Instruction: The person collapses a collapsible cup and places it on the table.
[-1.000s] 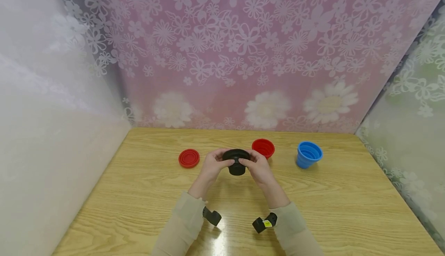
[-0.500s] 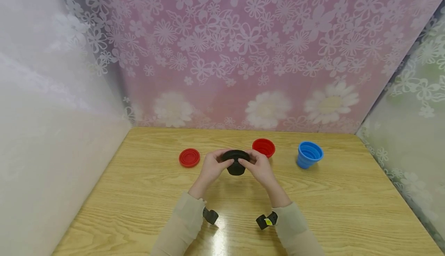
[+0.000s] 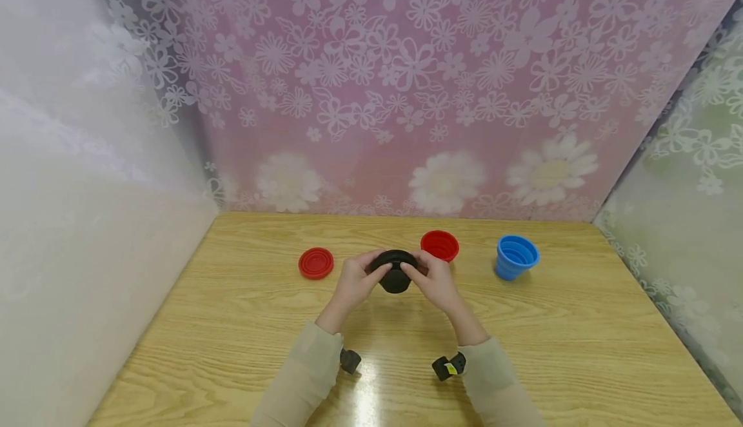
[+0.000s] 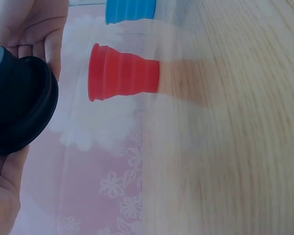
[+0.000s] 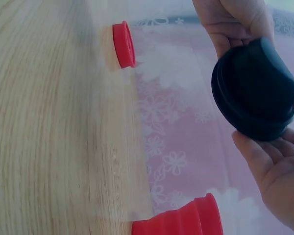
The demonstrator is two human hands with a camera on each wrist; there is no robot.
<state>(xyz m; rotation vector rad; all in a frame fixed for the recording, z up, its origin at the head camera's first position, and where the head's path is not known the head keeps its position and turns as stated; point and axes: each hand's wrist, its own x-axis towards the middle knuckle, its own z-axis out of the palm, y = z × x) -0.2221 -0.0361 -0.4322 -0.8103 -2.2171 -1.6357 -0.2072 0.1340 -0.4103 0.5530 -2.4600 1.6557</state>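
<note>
Both hands hold a black collapsible cup [image 3: 396, 280] above the table, at the middle of the head view. My left hand [image 3: 355, 280] grips its left side, my right hand [image 3: 434, 280] its right side. The thumbs press on the near side, below the wide rim, while the other fingers lie around the rim, partly hidden. In the left wrist view the cup [image 4: 20, 110] shows its broad rim and narrower body. From the right wrist view, the cup's body [image 5: 257, 85] looks pushed in or bent on one side.
An expanded red collapsible cup [image 3: 439, 246] stands just behind the right hand. Farther right is an expanded blue cup [image 3: 516, 257]. A flattened red cup [image 3: 316, 264] lies left of the hands. Floral curtains surround the wooden table [image 3: 232, 349] at back and sides.
Both hands keep hold of the black cup in nearly the same place. The thumbs have shifted slightly and the cup's body looks rounder and tilted. The wrists have turned a little outward.
</note>
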